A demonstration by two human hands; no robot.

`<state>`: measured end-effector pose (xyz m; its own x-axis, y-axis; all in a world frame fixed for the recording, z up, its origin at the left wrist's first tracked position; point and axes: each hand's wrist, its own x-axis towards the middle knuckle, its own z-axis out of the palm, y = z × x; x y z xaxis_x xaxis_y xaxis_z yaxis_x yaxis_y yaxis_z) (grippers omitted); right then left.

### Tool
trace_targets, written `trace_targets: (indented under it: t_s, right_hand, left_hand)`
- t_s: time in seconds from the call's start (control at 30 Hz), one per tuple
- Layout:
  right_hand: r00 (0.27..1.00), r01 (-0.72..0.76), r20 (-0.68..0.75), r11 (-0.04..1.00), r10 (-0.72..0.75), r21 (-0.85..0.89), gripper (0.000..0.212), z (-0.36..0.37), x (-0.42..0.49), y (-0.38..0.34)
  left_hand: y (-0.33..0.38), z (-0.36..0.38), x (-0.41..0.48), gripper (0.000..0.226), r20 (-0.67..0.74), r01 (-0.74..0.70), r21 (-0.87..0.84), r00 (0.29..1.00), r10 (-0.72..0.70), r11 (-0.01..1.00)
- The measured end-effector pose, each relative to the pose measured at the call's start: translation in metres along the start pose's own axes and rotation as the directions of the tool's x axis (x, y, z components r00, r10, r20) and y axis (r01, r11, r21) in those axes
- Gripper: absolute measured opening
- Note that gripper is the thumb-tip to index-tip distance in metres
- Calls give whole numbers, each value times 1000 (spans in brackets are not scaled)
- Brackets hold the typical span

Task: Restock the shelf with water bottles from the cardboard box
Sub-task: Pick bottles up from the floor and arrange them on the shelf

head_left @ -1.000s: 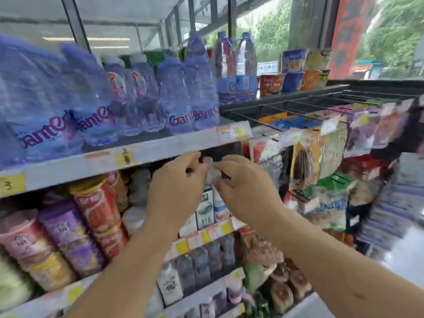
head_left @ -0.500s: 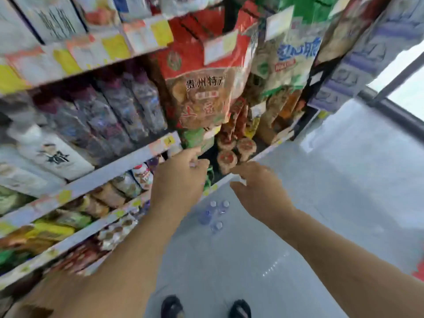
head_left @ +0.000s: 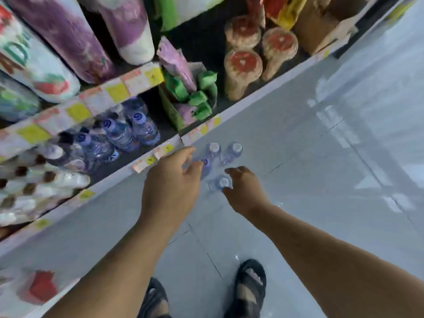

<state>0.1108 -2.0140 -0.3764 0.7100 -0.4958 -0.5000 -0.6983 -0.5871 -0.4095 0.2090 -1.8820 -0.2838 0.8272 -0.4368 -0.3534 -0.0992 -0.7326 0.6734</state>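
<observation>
Several small clear water bottles (head_left: pixel 223 161) with pale caps stand upright on the grey floor by the bottom shelf. My left hand (head_left: pixel 172 184) hovers above the leftmost one, fingers loosely spread, holding nothing. My right hand (head_left: pixel 243 191) reaches over the nearest bottle (head_left: pixel 223 182), fingers relaxed and apart, not gripping it. More water bottles (head_left: pixel 121 131) with blue caps stand on the low shelf (head_left: pixel 160 154) to the left. No cardboard box of water shows in this view.
Snack bags (head_left: pixel 68 37), green packets in a display carton (head_left: pixel 190 97) and clear tubs with red lids (head_left: pixel 243 65) fill the shelves above. A brown carton (head_left: pixel 321 26) sits at top right. My sandalled feet (head_left: pixel 250 288) stand on the tiled floor.
The view has dropped from the upper shelves to the floor. Both hands have come down from the shelf edge to just above the bottles on the floor.
</observation>
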Motion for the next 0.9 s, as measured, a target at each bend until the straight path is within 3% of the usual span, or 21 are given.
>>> trace_targets:
  t_s: [0.13, 0.23, 0.43, 0.6, 0.73, 0.9]
  right_hand:
    - [999, 32, 1, 994, -32, -102, 41, 62, 47, 37]
    - [997, 61, -48, 991, -67, -121, 25, 84, 61, 50]
    - [984, 106, -133, 990, -118, -96, 13, 56, 49, 37]
    - [933, 248, -259, 968, -249, -37, 2, -55, -11, -22]
    - [877, 347, -339, 937, -340, -41, 15, -190, -85, -98]
    - [789, 448, -381, 876, -482, -180, 23, -387, -210, -223]
  left_hand:
    - [-43, 43, 20, 34, 10, 85, -76, 996, -85, 993]
    - [-59, 58, 31, 33, 14, 101, -62, 995, -100, 993]
    - [-45, 51, 31, 31, 28, 79, -78, 997, -77, 994]
    - [20, -9, 3, 29, 32, 37, -178, 999, -32, 983]
    - [106, -95, -35, 39, 93, 18, -294, 996, 10, 956]
    - [233, -239, -107, 59, 191, -102, -484, 957, 219, 869]
